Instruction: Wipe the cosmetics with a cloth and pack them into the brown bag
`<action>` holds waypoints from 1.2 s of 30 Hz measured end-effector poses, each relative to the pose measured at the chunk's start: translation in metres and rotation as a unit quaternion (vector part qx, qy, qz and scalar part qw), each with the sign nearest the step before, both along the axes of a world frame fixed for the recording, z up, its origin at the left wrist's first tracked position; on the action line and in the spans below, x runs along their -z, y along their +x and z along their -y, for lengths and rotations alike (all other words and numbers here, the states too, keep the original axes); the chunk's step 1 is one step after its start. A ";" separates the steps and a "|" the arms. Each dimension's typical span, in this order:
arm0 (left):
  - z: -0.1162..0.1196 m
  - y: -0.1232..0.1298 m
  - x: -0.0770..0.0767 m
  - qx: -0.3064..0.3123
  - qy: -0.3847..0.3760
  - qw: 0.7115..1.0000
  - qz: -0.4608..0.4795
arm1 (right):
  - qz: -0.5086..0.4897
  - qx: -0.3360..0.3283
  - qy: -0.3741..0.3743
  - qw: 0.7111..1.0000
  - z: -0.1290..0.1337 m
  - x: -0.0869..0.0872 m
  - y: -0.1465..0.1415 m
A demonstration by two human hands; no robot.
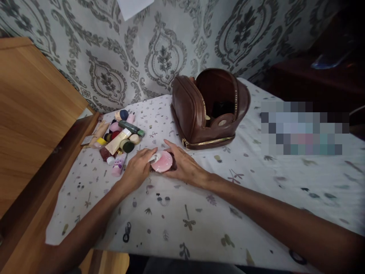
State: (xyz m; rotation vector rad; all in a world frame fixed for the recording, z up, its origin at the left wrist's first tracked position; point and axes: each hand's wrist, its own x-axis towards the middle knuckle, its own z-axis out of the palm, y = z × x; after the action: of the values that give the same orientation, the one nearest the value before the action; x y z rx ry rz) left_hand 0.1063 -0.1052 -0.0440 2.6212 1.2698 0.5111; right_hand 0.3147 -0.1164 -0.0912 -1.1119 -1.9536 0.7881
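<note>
A round pink cosmetic container [162,163] with a shiny top sits in my right hand [188,167], whose fingers wrap around its far and right side. Pinched in my left hand [139,167] is a small crumpled white wipe [154,157], touching the container's left edge. Both hands are over the patterned cloth in front of a brown makeup bag [188,114]. The bag stands unzipped with its top wide open; a dark item shows in its shadowed inside.
Left of my hands lies a pile of cosmetics, with a cream tube [117,141], a green bottle [131,128] and a pink tube [118,165]. A wooden panel [34,114] borders the left side. Blurred-out items lie at right; a patterned curtain [165,57] hangs behind.
</note>
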 end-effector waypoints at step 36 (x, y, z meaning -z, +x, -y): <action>0.026 0.009 -0.018 -0.003 -0.004 0.980 0.200 | -0.040 -0.072 -0.035 0.996 0.005 -0.022 0.006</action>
State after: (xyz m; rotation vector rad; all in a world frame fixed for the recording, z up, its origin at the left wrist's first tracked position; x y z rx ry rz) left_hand 0.1150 -0.1310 -0.0265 2.3438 1.1418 0.9719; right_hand 0.3206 -0.1218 -0.0694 -0.9718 -1.9677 0.9695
